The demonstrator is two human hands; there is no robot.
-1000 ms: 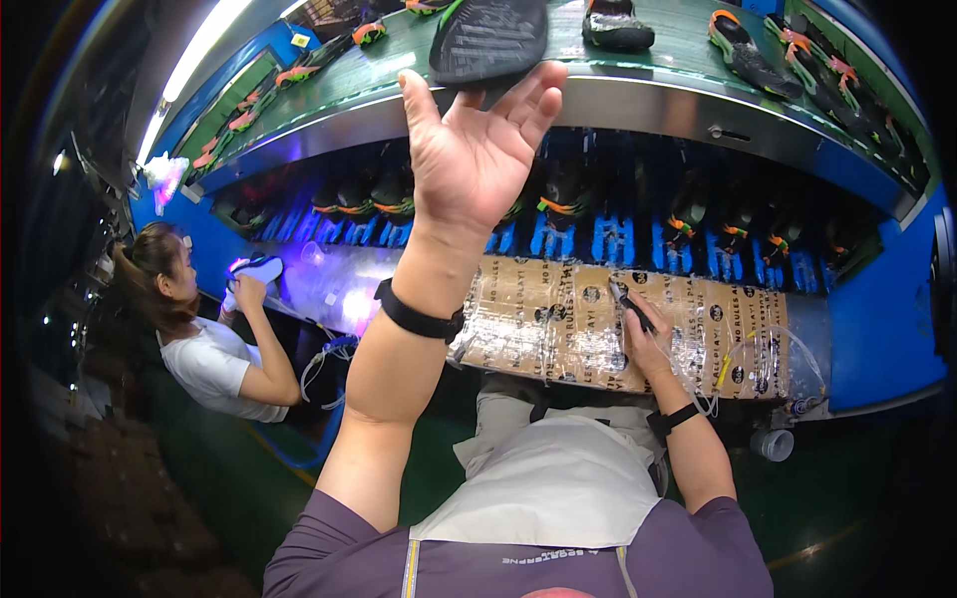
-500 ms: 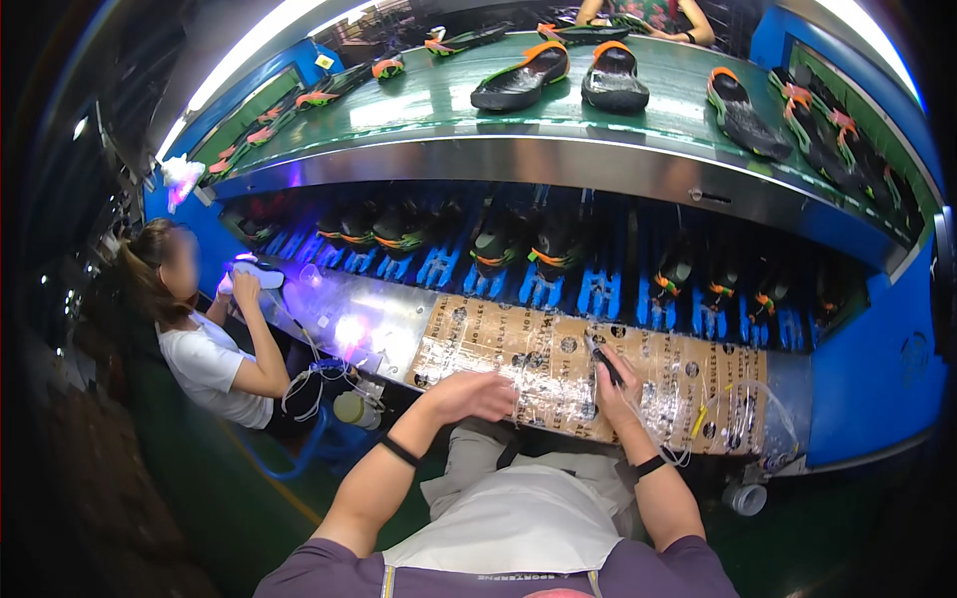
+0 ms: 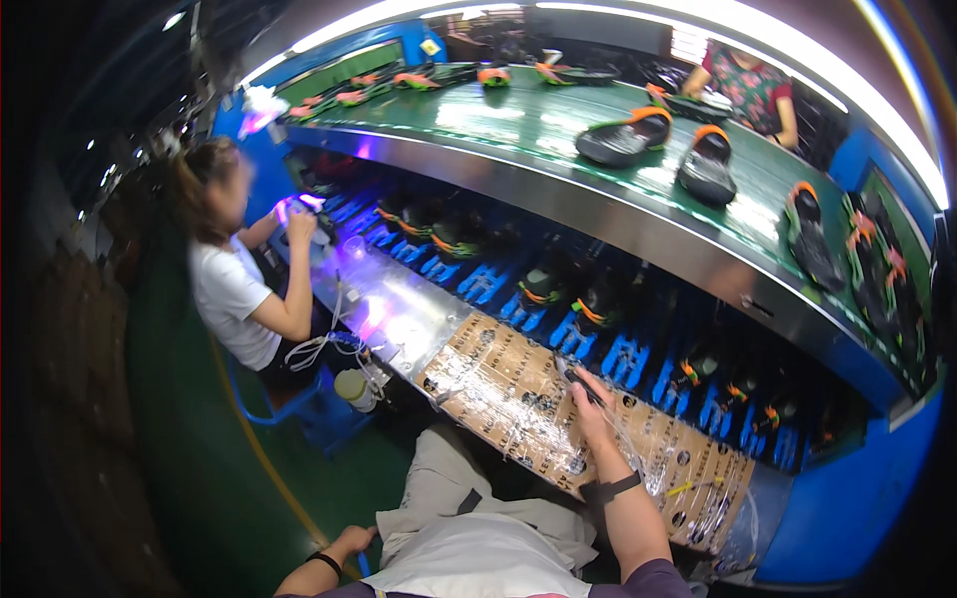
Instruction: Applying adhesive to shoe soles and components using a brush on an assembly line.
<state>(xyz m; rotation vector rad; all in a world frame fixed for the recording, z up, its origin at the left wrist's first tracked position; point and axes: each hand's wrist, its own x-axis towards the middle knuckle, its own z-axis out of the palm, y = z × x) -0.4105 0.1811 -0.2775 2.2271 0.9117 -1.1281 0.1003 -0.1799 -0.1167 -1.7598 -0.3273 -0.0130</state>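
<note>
Gripping dark pen-like tool (image 3: 579,384) in curled right hand (image 3: 597,411), tip jutting past it over cardboard-covered surface (image 3: 498,389). With left hand (image 3: 351,541) low beside trousers (image 3: 434,473), can't tell grip. Can't make out contents of pale jar (image 3: 354,390) below.

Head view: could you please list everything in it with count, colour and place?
Conveyor belt: one, green, top
Upper shoes: at least ten, black-orange-green, on belt
Lower shoes: at least seven, black-orange, beneath belt
Supports: several, blue, under lower shoes
Workbench: one, silver, centre
Cardboard: one layer, brown, on workbench
Pen-like tool: one, black, at cardboard's upper edge
Container: one, pale green, beside workbench
Lights: several, white, overhead
Co-workers: two, white and floral tops, left and upper right
Floor: one, green, lower left
Wristbands: two, black, on wrists
Left hand: one, bare, bottom left
Right hand: one, bare, gripping tool
</note>
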